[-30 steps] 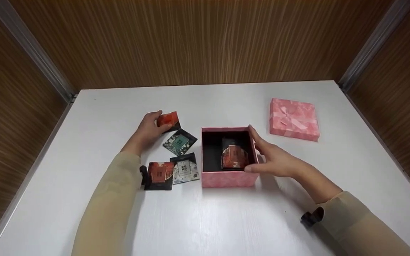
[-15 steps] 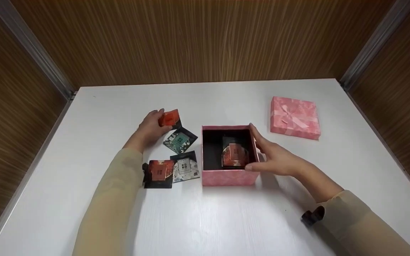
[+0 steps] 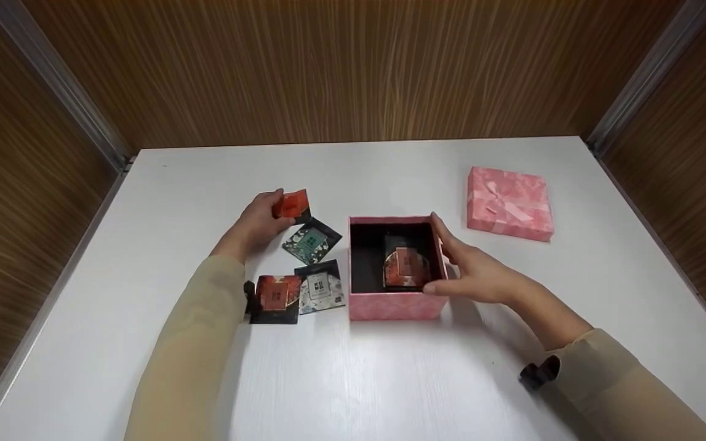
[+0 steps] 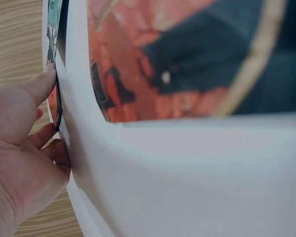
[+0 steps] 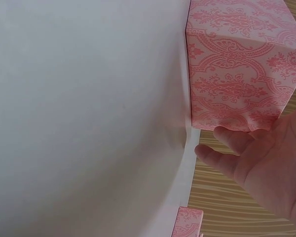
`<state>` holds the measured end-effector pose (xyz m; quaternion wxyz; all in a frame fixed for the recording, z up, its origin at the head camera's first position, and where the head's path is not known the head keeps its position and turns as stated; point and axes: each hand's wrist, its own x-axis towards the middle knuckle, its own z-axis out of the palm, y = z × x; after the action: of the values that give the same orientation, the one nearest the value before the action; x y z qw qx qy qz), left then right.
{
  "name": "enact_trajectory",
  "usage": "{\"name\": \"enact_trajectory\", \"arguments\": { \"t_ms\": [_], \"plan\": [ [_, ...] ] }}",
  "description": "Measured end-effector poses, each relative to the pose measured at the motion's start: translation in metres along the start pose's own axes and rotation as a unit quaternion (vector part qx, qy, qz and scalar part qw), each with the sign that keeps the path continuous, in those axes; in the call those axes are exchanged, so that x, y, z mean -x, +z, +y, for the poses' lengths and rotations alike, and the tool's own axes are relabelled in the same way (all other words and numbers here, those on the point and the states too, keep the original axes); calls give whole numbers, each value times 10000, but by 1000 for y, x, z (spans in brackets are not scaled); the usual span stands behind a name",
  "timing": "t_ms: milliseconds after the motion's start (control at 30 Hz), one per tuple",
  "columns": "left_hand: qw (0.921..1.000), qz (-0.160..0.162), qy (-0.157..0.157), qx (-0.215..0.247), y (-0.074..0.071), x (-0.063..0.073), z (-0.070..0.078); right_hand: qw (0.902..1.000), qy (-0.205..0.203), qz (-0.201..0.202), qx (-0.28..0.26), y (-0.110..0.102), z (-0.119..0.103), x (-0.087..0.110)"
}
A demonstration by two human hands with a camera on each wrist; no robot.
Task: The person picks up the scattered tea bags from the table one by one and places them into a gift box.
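Note:
In the head view my left hand pinches a flat orange-red and black square packet by its left side, thumb near and fingers far. A green floral packet lies just in front of it. Closer to me are a white-grey floral packet and a red-and-black packet. My right hand grips the right side of the open pink gift box, thumb at the near corner and a fingertip at the far one. Inside that box, at the right, lies another red-and-black packet.
The box's pink lid, with a ribbon bow, rests at the back right of the white table. Wood-grain panels stand behind and at both sides. A black wrist device sits at the right cuff.
My left hand and the orange-red packet have shifted very slightly. The right hand stays at the box.

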<state>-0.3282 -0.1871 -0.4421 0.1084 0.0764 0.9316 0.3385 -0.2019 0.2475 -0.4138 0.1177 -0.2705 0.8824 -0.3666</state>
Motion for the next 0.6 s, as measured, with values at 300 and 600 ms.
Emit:
{"name": "enact_trajectory", "arguments": {
  "t_ms": [300, 600],
  "plan": [
    [9998, 181, 88, 84, -3, 8, -2, 9999, -81, -7, -94, 1, 0, 0],
    [9982, 537, 151, 223, 0, 18, -8, 9999, -77, -12, -75, 0, 1, 0]
  ]
}}
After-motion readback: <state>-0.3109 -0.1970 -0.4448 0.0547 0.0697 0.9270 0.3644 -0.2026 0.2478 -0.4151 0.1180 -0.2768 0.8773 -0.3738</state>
